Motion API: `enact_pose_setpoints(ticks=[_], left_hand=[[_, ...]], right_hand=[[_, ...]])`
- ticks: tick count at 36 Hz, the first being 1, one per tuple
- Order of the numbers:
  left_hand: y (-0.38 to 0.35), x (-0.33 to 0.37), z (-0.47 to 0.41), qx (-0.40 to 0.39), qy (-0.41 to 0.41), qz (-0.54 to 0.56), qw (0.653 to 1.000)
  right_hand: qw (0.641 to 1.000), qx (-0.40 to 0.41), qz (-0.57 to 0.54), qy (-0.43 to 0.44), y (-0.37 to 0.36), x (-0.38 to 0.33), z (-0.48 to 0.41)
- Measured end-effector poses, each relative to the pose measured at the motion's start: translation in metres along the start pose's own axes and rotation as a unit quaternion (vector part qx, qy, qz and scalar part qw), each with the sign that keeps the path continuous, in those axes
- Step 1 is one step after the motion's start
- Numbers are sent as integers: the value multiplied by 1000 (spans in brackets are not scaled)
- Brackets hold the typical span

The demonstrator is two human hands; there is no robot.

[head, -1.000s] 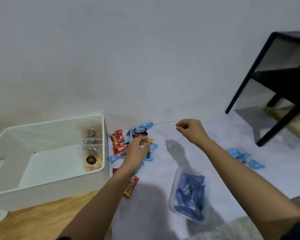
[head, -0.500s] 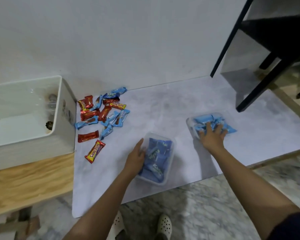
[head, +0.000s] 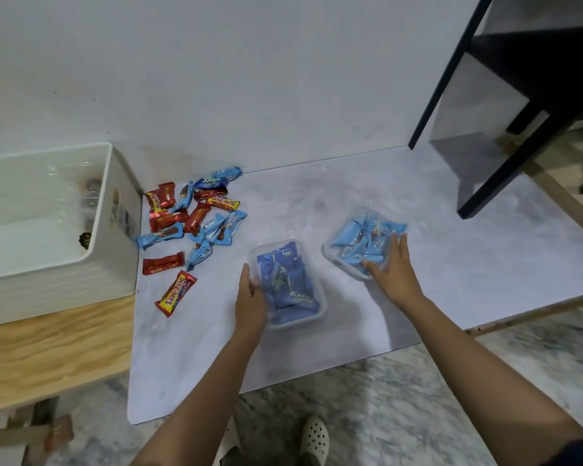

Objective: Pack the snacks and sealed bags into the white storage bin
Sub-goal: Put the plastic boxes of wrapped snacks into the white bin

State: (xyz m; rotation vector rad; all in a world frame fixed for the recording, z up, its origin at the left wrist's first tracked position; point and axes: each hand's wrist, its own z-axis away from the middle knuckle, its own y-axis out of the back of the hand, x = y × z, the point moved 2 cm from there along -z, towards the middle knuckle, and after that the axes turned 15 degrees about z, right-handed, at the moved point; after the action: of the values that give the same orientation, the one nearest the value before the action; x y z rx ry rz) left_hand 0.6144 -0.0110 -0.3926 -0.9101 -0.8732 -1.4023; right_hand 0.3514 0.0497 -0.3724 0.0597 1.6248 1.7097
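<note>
At nine o'clock, just off the grey tabletop (head: 451, 264), the white storage bin (head: 48, 287) stands on a wooden board (head: 48, 348). A clear packet (head: 88, 196) leans inside against the bin's three-o'clock wall. Just beside the bin, at ten o'clock from the tabletop's middle, lies a heap of loose snacks (head: 196, 213) in red and blue wrappers. A red bar (head: 163, 264) and a yellow-and-red bar (head: 175, 293) lie a little apart at the heap's six o'clock.

Two clear tubs of blue-wrapped snacks sit near the middle — the nearer tub (head: 320, 311) at six o'clock, the farther tub (head: 327, 253) just beside it at its two o'clock. The left grip (head: 249, 297) lies against the nearer tub's nine-o'clock side, thumb stretched along the wall; whether its fingers curl over the rim I cannot tell. The right grip (head: 389, 267) rests flat on the farther tub's contents, fingers spread wide over the blue wrappers.

A black frame (head: 505, 169) stands at one o'clock.
</note>
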Motion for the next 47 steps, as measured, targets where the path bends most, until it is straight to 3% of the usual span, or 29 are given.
enact_pose_setpoints(ticks=[4, 9, 13, 26, 31, 35, 47], left_hand=[[9, -2, -3, -46, 17, 15, 999], [20, -1, -2, -99, 45, 5, 994], [20, 4, 1, -129, 67, 23, 989], [9, 13, -11, -127, 37, -4, 991], [8, -16, -47, -137, 21, -18, 990], [0, 12, -29, -124, 29, 3, 992], [-6, 26, -15, -125, -3, 37, 991]], right_hand=[[997, 5, -76, -28, -1, -4, -4], [990, -7, -96, -108, -7, -7, -13], [962, -40, -230, -141, -7, -12, -11], [902, -81, -390, -167, 24, -42, -14], [930, -118, -336, -90, 35, -61, -13], [955, -168, -242, -39, 29, -75, -3], [961, -227, -159, -2, 25, -96, 15]])
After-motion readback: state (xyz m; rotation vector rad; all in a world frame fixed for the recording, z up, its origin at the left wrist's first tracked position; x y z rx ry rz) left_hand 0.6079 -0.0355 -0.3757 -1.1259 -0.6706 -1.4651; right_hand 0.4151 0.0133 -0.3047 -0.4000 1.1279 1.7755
